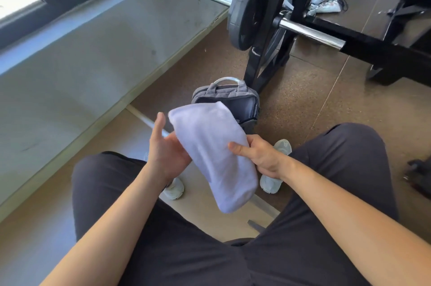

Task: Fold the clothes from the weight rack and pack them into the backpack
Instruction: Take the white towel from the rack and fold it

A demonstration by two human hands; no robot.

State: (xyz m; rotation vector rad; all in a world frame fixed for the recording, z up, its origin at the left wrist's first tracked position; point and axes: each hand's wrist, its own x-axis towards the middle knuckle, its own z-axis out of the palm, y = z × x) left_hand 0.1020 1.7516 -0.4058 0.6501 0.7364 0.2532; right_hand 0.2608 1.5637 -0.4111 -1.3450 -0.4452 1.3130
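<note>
A folded white garment (210,152) hangs in front of my knees, long and narrow. My right hand (258,157) grips its right edge with the thumb on top. Its left side rests against my left hand (163,152), whose fingers are spread and palm turned toward the cloth. Just beyond the garment's far end a grey backpack (235,101) stands on the floor with its top unzipped and its dark inside showing. The black weight rack (268,57) rises right behind the backpack.
A barbell (310,31) with a black plate (247,10) rests on the rack. More light clothing (326,1) lies on the floor past the rack. A grey wall runs along the left. A dark bag (419,178) sits at the right edge.
</note>
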